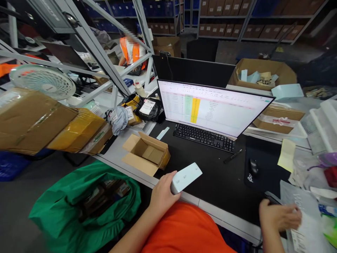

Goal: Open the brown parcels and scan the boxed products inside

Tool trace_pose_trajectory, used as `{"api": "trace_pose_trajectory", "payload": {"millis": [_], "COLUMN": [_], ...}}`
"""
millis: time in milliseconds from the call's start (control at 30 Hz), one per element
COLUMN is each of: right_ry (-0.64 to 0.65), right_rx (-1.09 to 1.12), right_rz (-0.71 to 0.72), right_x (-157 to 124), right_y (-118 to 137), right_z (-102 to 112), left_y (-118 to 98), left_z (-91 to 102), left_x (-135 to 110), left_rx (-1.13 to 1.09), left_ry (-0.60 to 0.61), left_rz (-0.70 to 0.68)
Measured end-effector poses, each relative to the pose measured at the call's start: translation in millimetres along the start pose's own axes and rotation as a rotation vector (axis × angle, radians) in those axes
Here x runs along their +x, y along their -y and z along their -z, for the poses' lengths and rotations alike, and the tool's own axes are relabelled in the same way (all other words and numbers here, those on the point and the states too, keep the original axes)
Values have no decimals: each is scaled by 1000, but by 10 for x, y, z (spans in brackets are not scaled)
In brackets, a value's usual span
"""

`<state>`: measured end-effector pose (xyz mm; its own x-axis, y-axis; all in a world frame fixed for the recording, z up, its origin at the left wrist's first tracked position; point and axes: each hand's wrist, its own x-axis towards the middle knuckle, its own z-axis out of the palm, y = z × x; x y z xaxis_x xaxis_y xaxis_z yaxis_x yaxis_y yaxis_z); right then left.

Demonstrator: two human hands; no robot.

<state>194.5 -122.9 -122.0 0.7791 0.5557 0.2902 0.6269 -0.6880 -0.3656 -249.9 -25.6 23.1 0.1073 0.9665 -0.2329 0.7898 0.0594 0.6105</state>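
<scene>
My left hand (163, 191) is closed around one end of a pale blue box (186, 177) with small dark print, held above the desk's front edge. An open cardboard box (147, 153) stands just to the left, its flaps folded out and no contents visible inside. On the far right, my right hand (279, 215) is beside a black object (272, 198), partly hidden behind it. The fingers there are smeared by motion, so a grip does not show. Under and beside that hand lies a grey plastic mailer (302, 211).
A monitor (210, 109) shows a spreadsheet behind a keyboard (202, 137). A mouse (253, 167) and a pen (232, 156) lie on the desk. Left are a green bag (60, 200) holding parcels and several cartons (34, 119). A person (133, 51) in an orange vest sits beyond.
</scene>
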Motion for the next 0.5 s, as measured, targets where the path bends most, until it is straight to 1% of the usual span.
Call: {"api": "trace_pose_trajectory", "payload": {"millis": [67, 100, 133, 200, 267, 367, 433, 500], "right_ry": [-90, -101, -86, -54, -26, 49, 95, 97], "right_rx": [16, 24, 26, 31, 37, 52, 57, 64], "right_rz": [88, 130, 158, 151, 118, 112, 154, 216], "right_x": [51, 104, 177, 374, 607, 916, 1041, 1091], "right_y": [222, 318, 394, 477, 479, 404, 348, 305], "right_z": [-164, -265, -373, -588, -774, -976, -1073, -1158], "left_y": [-62, -89, -114, -152, -174, -173, -147, -104], "left_z": [-10, -16, -20, -26, -38, -113, -209, -322], "left_x": [15, 23, 32, 54, 80, 120, 137, 140], "left_rx": [37, 52, 66, 85, 87, 74, 61, 57], "left_ry": [9, 14, 17, 23, 27, 21, 29, 53], "left_rz": [-27, -41, -53, -74, -94, -112, -119, -126]}}
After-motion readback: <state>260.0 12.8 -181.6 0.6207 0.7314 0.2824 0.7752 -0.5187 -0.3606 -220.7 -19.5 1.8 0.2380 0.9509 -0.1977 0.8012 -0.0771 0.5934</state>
